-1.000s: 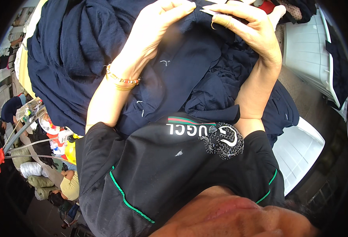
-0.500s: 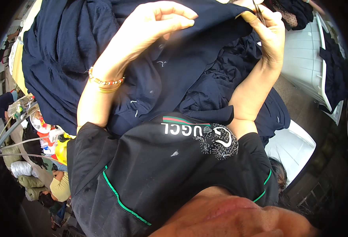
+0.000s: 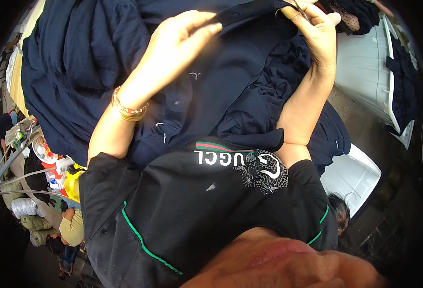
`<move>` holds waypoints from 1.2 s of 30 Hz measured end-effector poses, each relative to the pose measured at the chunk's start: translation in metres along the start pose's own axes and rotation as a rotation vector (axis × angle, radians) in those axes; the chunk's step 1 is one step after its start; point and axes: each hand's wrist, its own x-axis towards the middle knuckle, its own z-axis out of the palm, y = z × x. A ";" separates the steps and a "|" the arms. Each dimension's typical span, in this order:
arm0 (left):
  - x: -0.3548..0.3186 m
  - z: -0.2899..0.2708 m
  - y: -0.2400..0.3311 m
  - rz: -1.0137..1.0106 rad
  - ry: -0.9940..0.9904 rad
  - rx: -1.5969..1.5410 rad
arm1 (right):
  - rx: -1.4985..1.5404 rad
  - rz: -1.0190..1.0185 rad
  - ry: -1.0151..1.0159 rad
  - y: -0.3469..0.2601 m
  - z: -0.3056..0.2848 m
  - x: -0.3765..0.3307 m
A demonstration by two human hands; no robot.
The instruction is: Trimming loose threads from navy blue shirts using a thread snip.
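Note:
A large heap of navy cloth (image 3: 86,72) lies before me, with short white thread ends on it. My left hand (image 3: 175,45) pinches one end of a narrow folded edge of a navy garment (image 3: 257,12) between thumb and fingers. Farther right, my right hand (image 3: 317,36) grips the other end, so the edge is stretched between both hands. A small dark metal tool (image 3: 301,10), perhaps thread snips, also sits in the right fingers; its rest is hidden by the hand and the frame edge.
On the right stands a white plastic tub (image 3: 365,62) with dark cloth (image 3: 403,91) over its rim. A second white container (image 3: 353,175) is nearer. At left are a yellow bag (image 3: 72,185), plastic-wrapped items and a person in a yellow top (image 3: 72,228).
My left hand has moved slightly left and nearer and now pinches the garment's edge. The edge has turned up and stretched into a band. My right hand has shifted a little left.

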 end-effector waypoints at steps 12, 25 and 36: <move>0.009 -0.019 -0.003 -0.139 0.031 -0.674 | 0.171 -0.197 -0.208 -0.046 0.042 -0.011; 0.009 -0.022 -0.006 -0.162 0.025 -0.681 | 0.038 -0.348 -0.335 -0.049 0.056 -0.007; 0.010 -0.023 -0.005 -0.186 -0.007 -0.644 | 0.264 -0.348 -0.238 -0.035 0.061 -0.007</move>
